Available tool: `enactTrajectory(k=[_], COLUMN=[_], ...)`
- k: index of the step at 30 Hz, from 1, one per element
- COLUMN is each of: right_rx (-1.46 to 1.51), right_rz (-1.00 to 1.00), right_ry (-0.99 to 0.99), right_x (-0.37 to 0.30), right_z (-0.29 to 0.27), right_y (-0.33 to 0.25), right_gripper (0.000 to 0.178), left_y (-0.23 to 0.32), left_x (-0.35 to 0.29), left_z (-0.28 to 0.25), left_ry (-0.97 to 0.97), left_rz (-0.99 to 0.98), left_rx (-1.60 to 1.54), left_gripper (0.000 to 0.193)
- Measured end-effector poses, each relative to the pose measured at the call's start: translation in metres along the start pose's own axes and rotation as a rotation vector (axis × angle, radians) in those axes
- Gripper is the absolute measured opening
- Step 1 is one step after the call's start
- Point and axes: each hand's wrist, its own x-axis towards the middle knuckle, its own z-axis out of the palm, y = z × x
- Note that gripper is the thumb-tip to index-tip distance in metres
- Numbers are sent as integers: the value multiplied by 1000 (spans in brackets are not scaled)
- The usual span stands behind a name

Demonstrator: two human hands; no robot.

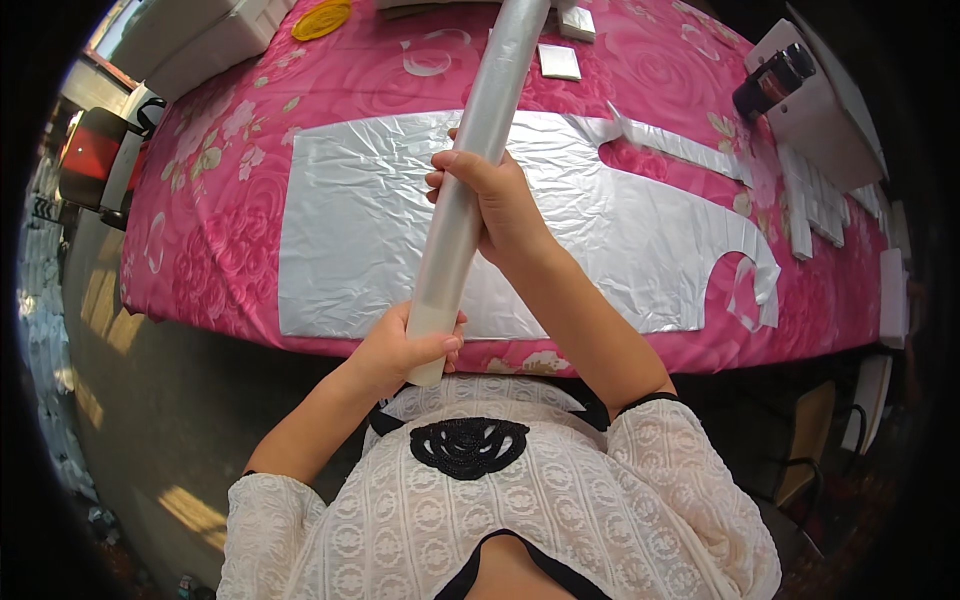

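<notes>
A long, slim roll of translucent plastic film slants up and away from my body over the table. My left hand is closed round its pale lower end, close to my chest. Higher up, my right hand wraps the roll with the thumb across its front. Beneath both hands, a wrinkled silver-grey plastic sheet lies spread flat. Its right side has curved cut-outs and two strap-like strips. Part of the sheet is hidden by the roll and my right forearm. The roll's far end runs out of view at the top.
A pink rose-patterned cloth covers the table. Small silver folded packets lie at the back, and more packets at the right. A dark bottle stands by a white box. A yellow coil sits at the back left.
</notes>
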Motion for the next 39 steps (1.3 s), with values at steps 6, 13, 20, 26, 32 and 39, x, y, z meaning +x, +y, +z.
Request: enactTrajectory(k=[6,13,20,26,32,39], right_rx=[52,48,-162,20,-77,-670], right_rz=[43,60,56,61,-113,190], right_ry=[-44,-19,76,62,303,72], right_x=[-7,-11,-19,-1,50,35], right_z=[-7,-10,-14,-28,-109,-133], right_y=[11,17,56,46,-2,-22], right_gripper=[59,60,56,60,38,26], left_y=[-6,-12,-11,-31,-55,-66], left_x=[2,6,16,-3,-41,-54], left_z=[4,-8,-13,-30,-63,-69], left_ry=[-102,-256,98,55,-133,-18], left_rz=[-23,-54,75,-91,-303,-350], left_rx=[-235,-297,-179,45,-45,52], left_gripper=[41,45,48,56,60,64])
